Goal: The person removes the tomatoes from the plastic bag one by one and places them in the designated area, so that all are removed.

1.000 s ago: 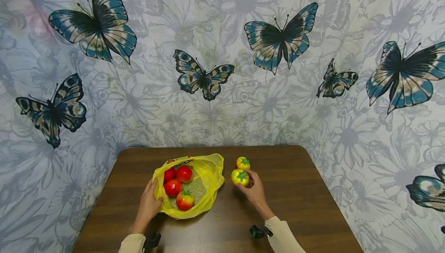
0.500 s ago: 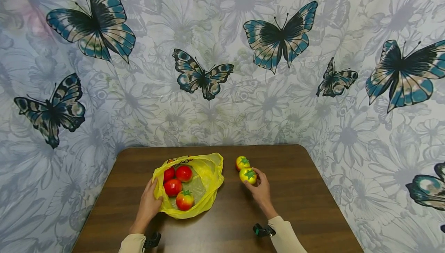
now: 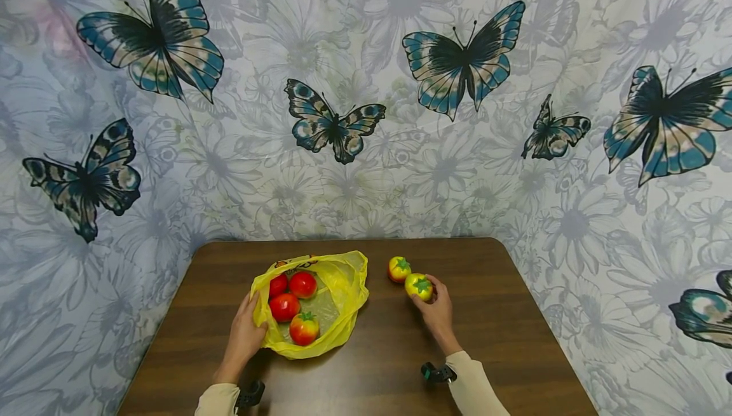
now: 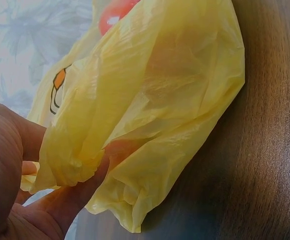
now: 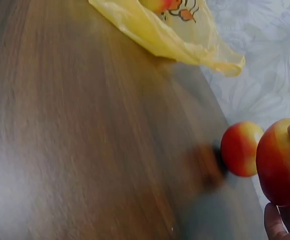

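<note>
My left hand (image 3: 244, 338) grips the left rim of an open yellow plastic bag (image 3: 349, 314); in the left wrist view, thumb and fingers pinch its thin film (image 4: 135, 100). Inside the bag lie three red tomatoes, one of them a glossy red tomato (image 3: 284, 308), and a red-yellow tomato (image 3: 304, 329) with a green star-shaped top. To the bag's right, my right hand (image 3: 438, 314) holds a yellow-red tomato (image 3: 419, 287) between thumb and fingers. Just behind and left of it sits another yellow-red tomato (image 3: 399, 269) on the table, also seen in the right wrist view.
Everything is on a brown wood-grain table (image 3: 486, 340) with rounded far corners. Behind its far edge rises a pale wall covering (image 3: 457, 194) printed with flowers and blue-black butterflies. Each wrist carries a black strap, such as the right strap (image 3: 439, 373).
My right hand has moved to the right with its tomato, away from the bag and to the right of the other loose tomato. My left hand and the bag have stayed put.
</note>
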`<state>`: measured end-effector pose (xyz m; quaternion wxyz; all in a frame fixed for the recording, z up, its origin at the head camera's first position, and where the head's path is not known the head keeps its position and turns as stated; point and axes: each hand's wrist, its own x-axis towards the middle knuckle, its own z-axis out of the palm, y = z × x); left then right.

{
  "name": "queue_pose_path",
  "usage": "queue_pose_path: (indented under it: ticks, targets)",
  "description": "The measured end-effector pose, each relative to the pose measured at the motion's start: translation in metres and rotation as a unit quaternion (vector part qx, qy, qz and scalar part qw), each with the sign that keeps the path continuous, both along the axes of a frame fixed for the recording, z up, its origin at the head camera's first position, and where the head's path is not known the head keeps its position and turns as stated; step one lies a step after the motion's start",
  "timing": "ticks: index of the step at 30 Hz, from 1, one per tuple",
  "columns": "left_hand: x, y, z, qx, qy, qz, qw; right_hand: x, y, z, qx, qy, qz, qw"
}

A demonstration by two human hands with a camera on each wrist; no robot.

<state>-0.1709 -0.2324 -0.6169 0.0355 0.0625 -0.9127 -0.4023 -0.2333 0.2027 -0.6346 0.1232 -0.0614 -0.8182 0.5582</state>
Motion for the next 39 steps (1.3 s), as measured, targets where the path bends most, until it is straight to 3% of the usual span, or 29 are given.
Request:
queue_pose_path:
  ticks: [26, 39]
  targets:
    - [0.001, -0.001, -0.001, 0.000, 0.000, 0.002, 1.0000, -0.035, 0.022, -0.014, 0.040, -0.013, -0.060, 0.9973]
    - [0.001, 0.003, -0.002, -0.005, 0.046, -0.002, 0.9989, -0.057, 0.017, -0.013, 0.046, -0.064, -0.058, 0.9951]
